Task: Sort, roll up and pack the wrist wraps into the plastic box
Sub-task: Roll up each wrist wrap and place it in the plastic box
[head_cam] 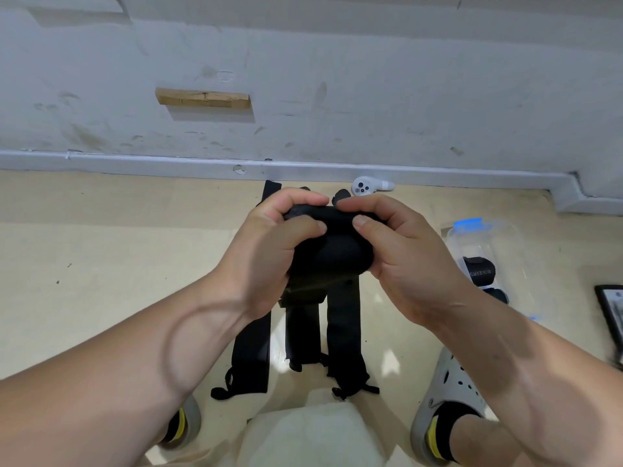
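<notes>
A thick black roll of wrist wrap (332, 251) is held up in the middle of the view. My left hand (269, 251) grips its left side, thumb and fingers curled round it. My right hand (401, 251) grips its right side the same way. Below them three flat black wrist wraps (344, 332) lie side by side on the floor, loops toward me. The clear plastic box (505, 244) with a blue clip stands to the right, and a rolled black wrap (480, 271) lies inside it.
A white handheld controller (365, 187) lies by the grey baseboard beyond my hands. A dark flat object (612, 311) sits at the right edge. My feet in grey clogs (445, 399) are at the bottom, one on each side.
</notes>
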